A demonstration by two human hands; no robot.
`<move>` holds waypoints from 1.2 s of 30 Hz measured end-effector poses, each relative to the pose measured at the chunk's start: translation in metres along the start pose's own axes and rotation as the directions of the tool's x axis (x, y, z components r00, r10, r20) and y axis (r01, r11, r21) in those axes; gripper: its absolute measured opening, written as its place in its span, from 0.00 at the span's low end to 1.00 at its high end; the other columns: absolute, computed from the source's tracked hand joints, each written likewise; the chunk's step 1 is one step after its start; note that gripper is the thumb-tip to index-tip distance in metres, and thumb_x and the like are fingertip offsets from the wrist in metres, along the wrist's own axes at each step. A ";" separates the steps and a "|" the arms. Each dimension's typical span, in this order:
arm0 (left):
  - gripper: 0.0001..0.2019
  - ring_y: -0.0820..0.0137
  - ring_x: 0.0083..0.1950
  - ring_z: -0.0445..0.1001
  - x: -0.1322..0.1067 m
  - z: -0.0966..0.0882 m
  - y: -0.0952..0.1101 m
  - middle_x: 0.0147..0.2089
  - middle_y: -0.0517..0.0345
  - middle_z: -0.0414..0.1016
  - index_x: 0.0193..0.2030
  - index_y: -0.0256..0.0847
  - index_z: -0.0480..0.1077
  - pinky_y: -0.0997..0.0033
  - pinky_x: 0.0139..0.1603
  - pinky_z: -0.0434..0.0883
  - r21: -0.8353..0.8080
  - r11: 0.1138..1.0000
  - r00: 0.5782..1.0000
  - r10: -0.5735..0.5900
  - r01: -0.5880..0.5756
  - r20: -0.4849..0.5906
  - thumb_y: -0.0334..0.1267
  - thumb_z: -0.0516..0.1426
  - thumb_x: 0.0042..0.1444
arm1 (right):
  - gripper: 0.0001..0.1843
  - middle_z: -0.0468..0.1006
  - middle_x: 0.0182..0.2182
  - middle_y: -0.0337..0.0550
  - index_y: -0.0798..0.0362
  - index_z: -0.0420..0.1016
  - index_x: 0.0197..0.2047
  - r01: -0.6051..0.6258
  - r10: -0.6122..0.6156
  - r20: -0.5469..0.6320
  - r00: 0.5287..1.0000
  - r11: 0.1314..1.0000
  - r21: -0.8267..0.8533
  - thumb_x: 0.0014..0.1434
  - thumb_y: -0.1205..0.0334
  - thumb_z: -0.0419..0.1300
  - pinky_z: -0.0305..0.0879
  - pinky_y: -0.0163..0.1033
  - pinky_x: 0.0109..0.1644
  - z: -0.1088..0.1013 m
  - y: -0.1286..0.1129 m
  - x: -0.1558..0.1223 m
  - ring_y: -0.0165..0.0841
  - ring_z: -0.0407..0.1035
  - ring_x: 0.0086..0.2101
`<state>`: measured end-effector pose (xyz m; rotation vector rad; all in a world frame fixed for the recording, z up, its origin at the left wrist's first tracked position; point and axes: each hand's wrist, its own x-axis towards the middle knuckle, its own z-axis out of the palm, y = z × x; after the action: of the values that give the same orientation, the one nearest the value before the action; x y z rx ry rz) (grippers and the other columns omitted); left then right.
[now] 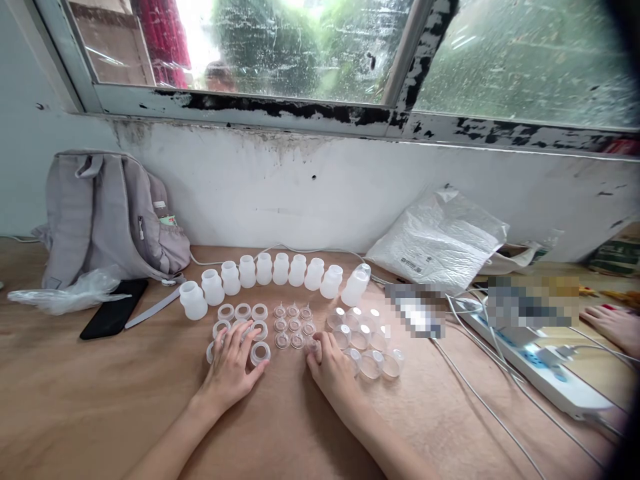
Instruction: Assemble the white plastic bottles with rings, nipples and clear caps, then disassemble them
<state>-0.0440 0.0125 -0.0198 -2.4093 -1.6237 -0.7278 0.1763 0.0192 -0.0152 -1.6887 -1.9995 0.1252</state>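
On the wooden table stands a curved row of several small white plastic bottles. In front of them lie white rings, small clear nipples and clear round caps. My left hand lies flat with fingers spread on the group of rings, covering some of them. My right hand rests between the nipples and the caps, its fingers curled around a small clear piece at the group's edge.
A grey backpack leans on the wall at the left, with a black phone and crumpled plastic before it. A white plastic bag, a power strip with cables and another person's hand are at the right.
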 end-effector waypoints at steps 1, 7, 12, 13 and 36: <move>0.21 0.59 0.57 0.58 0.000 0.000 0.000 0.55 0.48 0.61 0.52 0.42 0.59 0.52 0.56 0.50 0.005 1.000 1.000 -0.003 0.003 -0.005 0.44 0.51 0.53 | 0.11 0.69 0.34 0.43 0.54 0.62 0.40 0.000 0.000 0.004 1.000 1.000 -0.010 0.52 0.72 0.47 0.57 0.32 0.27 0.000 0.000 0.000 0.30 0.67 0.28; 0.19 0.58 0.56 0.59 0.001 -0.001 -0.002 0.54 0.47 0.63 0.52 0.42 0.60 0.51 0.56 0.51 0.025 1.000 1.000 -0.011 0.011 -0.018 0.42 0.51 0.52 | 0.09 0.67 0.34 0.43 0.55 0.63 0.37 -0.019 0.021 0.029 0.999 0.997 -0.079 0.53 0.71 0.47 0.53 0.31 0.24 0.002 0.001 0.002 0.29 0.65 0.26; 0.19 0.58 0.56 0.59 0.001 0.001 -0.002 0.54 0.48 0.63 0.52 0.42 0.60 0.52 0.56 0.52 0.023 1.000 1.000 -0.015 0.015 -0.025 0.43 0.51 0.53 | 0.08 0.67 0.33 0.43 0.55 0.63 0.37 -0.042 0.046 0.045 0.998 0.994 -0.103 0.53 0.71 0.48 0.53 0.32 0.25 0.005 0.002 0.004 0.29 0.65 0.26; 0.19 0.58 0.56 0.59 0.001 0.001 -0.001 0.55 0.48 0.63 0.52 0.42 0.60 0.52 0.56 0.52 0.021 1.000 1.000 -0.016 0.017 -0.023 0.43 0.51 0.53 | 0.08 0.67 0.33 0.43 0.55 0.63 0.36 -0.049 0.055 0.052 0.997 0.993 -0.111 0.53 0.71 0.48 0.53 0.32 0.25 0.005 0.002 0.004 0.29 0.65 0.26; 0.17 0.60 0.57 0.58 -0.002 -0.005 0.013 0.54 0.50 0.63 0.52 0.42 0.59 0.53 0.56 0.53 -0.081 0.995 0.998 0.060 -0.058 0.022 0.37 0.50 0.54 | 0.17 0.68 0.44 0.48 0.54 0.58 0.50 0.095 -0.080 -0.119 0.990 0.987 0.127 0.56 0.67 0.47 0.66 0.38 0.35 0.001 -0.003 -0.001 0.35 0.68 0.38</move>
<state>-0.0347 0.0042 -0.0143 -2.5193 -1.5534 -0.7713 0.1736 0.0178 -0.0154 -1.4895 -1.9338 0.1253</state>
